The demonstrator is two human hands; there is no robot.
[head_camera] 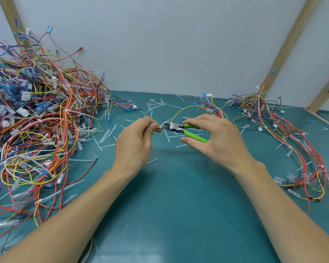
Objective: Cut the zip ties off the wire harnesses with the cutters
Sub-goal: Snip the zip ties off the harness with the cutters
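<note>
Zip tie [160, 127] sits on a yellow wire [180, 111] held up over the middle of the green surface [179, 196], pinched just left of the tie by the left hand [135, 141], while the right hand [215, 137] grips the green handles of the cutters [180, 129], whose tips rest at the tie. Since the tie hugs the wire, the blades could nick the insulation (or cut the wire through) if they bite too deep. The left fingers [156, 130] also lie very near the tips, so a slip could catch them.
</note>
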